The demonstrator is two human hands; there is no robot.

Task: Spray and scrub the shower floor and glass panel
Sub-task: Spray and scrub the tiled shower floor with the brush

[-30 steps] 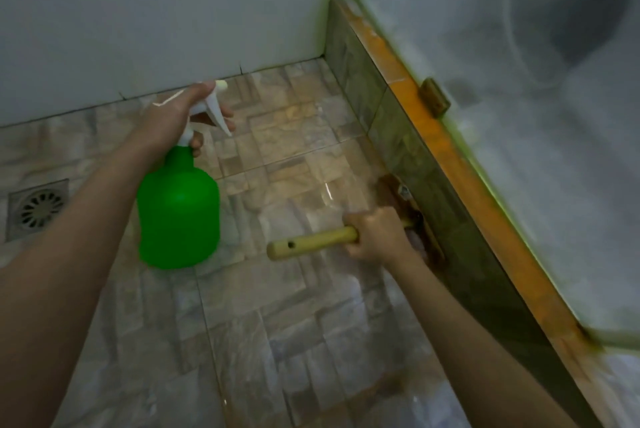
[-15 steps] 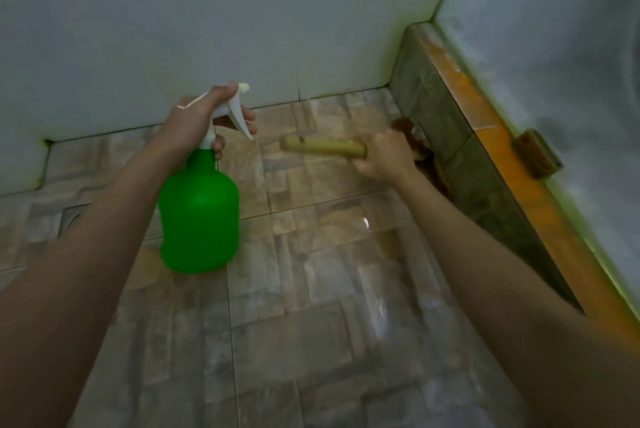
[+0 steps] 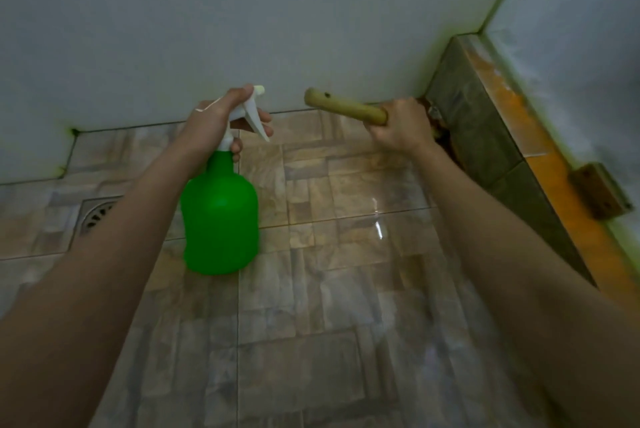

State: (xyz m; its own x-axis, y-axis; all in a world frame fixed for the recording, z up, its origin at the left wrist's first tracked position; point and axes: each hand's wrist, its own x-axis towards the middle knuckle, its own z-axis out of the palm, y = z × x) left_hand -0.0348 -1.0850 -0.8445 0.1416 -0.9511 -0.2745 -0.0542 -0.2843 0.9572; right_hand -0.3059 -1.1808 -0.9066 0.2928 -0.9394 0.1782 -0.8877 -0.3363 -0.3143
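My left hand [image 3: 216,119] grips the white trigger head of a green spray bottle [image 3: 220,216], held above the wet tiled shower floor [image 3: 332,275]. My right hand [image 3: 401,126] grips the wooden handle of a scrub brush [image 3: 344,108]. The brush head is mostly hidden behind that hand, down in the far corner where the floor meets the grey tiled curb [image 3: 485,136]. The frosted glass panel [image 3: 581,46] rises from the curb on the right.
A white wall [image 3: 242,18] closes the far side. A metal floor drain [image 3: 95,214] sits at the left, partly behind my left forearm. A brass hinge bracket [image 3: 601,190] sits at the foot of the glass on the orange-stained curb top.
My right hand has carried the brush along the curb into the far corner. The spray bottle stays gripped in my left hand. My view has tilted up toward the wall.
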